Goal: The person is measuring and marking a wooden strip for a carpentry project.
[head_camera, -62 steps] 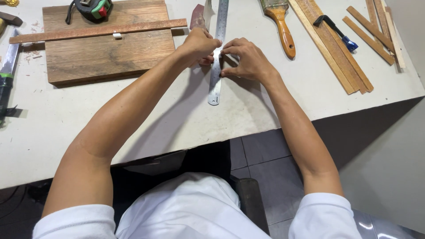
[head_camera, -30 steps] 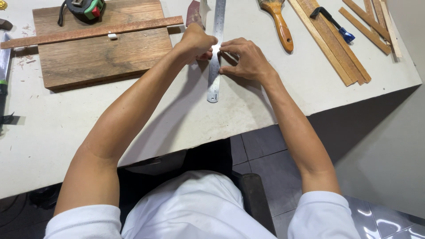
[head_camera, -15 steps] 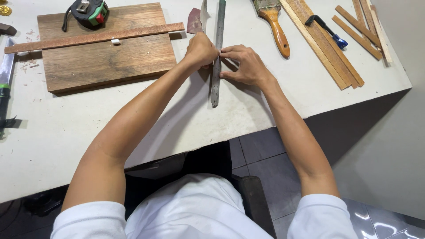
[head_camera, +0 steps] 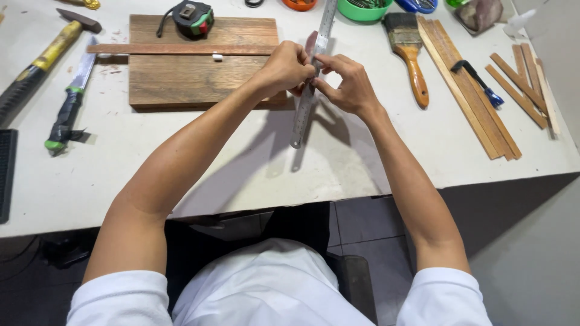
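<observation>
A long steel ruler [head_camera: 309,90] runs between both hands above the white worktable [head_camera: 241,163], lifted clear of it: its shadow falls apart from its rounded near end. It is narrow, silvery, with fine graduations along the edges, and its far end reaches toward the top of the view. The left hand [head_camera: 289,66] closes its fingers on the ruler's left edge; the right hand [head_camera: 347,81] pinches the right edge between thumb and fingertips. A small reddish piece shows just behind the left hand's fingers; what it is I cannot tell.

At the far table edge stands a green bowl [head_camera: 364,8] with thin dark metal pieces in it. Beside it an orange bowl [head_camera: 298,4] and a blue bowl [head_camera: 417,5] are cut off by the frame, their contents unclear.
</observation>
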